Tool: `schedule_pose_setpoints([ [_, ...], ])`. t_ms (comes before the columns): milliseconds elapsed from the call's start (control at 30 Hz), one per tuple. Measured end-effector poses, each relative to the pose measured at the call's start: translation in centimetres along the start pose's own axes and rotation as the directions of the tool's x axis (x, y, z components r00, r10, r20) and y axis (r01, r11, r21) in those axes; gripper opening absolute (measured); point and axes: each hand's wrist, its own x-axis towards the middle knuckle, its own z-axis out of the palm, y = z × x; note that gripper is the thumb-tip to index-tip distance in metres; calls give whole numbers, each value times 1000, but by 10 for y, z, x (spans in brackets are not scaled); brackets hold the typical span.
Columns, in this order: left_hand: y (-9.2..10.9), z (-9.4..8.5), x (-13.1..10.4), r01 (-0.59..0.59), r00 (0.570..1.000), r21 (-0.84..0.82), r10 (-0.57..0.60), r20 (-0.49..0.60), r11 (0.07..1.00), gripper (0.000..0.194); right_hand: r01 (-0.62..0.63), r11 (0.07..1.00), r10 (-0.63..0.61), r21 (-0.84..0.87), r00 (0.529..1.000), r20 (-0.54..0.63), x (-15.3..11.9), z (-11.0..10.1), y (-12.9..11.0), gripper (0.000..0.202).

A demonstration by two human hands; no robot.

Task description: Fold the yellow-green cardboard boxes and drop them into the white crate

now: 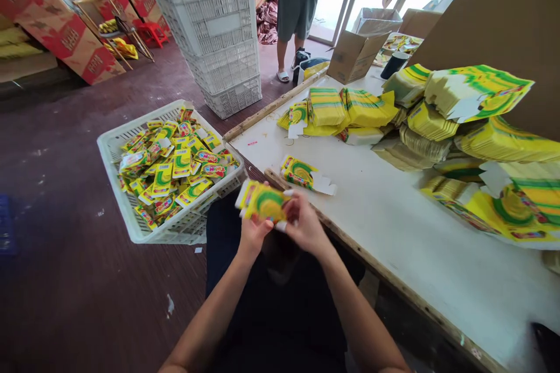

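"Where's the yellow carton [266, 204]?"

"At mid-frame, slightly blurred. My left hand [254, 234] grips its lower edge, and my right hand [305, 224] is closed narrowly at its right end. I see it between 2 hands, above my lap."

"And around it?"

"I see 1 loose carton [301, 173] just beyond, white flaps out, on the surface [371, 204]. Carton stacks [328, 108] fill the upper right."

"Left of frame?"

"A white basket [114, 186] heaped with cartons; behind it, stacked crates [214, 23]. At top centre I see 1 person [298, 11] standing."
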Motion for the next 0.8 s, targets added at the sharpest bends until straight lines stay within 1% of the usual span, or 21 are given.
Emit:
schedule_pose_setpoints([
  [33, 4, 4, 4, 3, 999, -69, -5, -35, 998, 60, -22, 993, 12, 120, 996, 87, -8, 11, -3, 50],
  [67, 7, 7, 8, -6, 996, -116, -4, -85, 993, 52, -48, 976, 19, 212, 990, 138, -14, 20, -5, 49],
  [100, 10, 10, 10, -25, 989, -134, 5, -147, 991, 44, -72, 961, 28, 268, 986, 162, -18, 29, -6, 49],
  [133, 11, 12, 11, -53, 976, -122, 25, -216, 991, 39, -86, 953, 39, 291, 986, 163, -21, 36, -5, 49],
  [200, 13, 14, 10, -84, 943, -30, 69, -327, 996, 33, -98, 955, 62, 278, 989, 135, -23, 43, -2, 48],
  [233, 13, 13, 8, -80, 936, 23, 83, -341, 997, 34, -102, 959, 75, 265, 991, 111, -22, 42, 0, 44],
  [267, 13, 12, 5, -67, 943, 63, 84, -322, 996, 39, -107, 961, 88, 255, 993, 84, -21, 40, 2, 40],
  [367, 16, 7, -4, -26, 985, 96, 42, -167, 995, 65, -99, 973, 98, 209, 995, 18, -18, 25, 4, 33],
  [400, 18, 5, -6, -7, 991, 94, 19, -130, 996, 68, -84, 979, 82, 187, 996, 19, -19, 19, 3, 32],
  [433, 20, 3, -8, 9, 993, 90, 2, -121, 996, 67, -65, 982, 58, 175, 997, 40, -20, 15, 1, 32],
  [500, 22, 0, -10, 13, 985, 90, 3, -175, 996, 64, -37, 982, 18, 184, 994, 107, -24, 13, -4, 34],
  [567, 22, 0, -10, -18, 959, 117, 50, -279, 993, 64, -30, 982, 2, 185, 988, 151, -30, 19, -9, 37],
  [600, 21, 0, -10, -33, 940, 144, 79, -331, 989, 64, -23, 986, -3, 165, 988, 155, -33, 25, -11, 36],
  [667, 20, 0, -9, -43, 907, 203, 123, -402, 978, 59, 15, 996, -27, 90, 991, 135, -37, 36, -13, 29],
  [700, 19, 0, -9, -43, 898, 227, 137, -417, 973, 57, 40, 998, -46, 50, 992, 121, -38, 40, -13, 24],
  [733, 19, 0, -8, -42, 900, 245, 143, -412, 969, 55, 65, 998, -66, 15, 992, 104, -39, 42, -12, 21],
  [800, 22, -2, -9, -36, 926, 258, 129, -354, 965, 52, 109, 993, -106, -50, 993, 50, -37, 39, -11, 23],
])
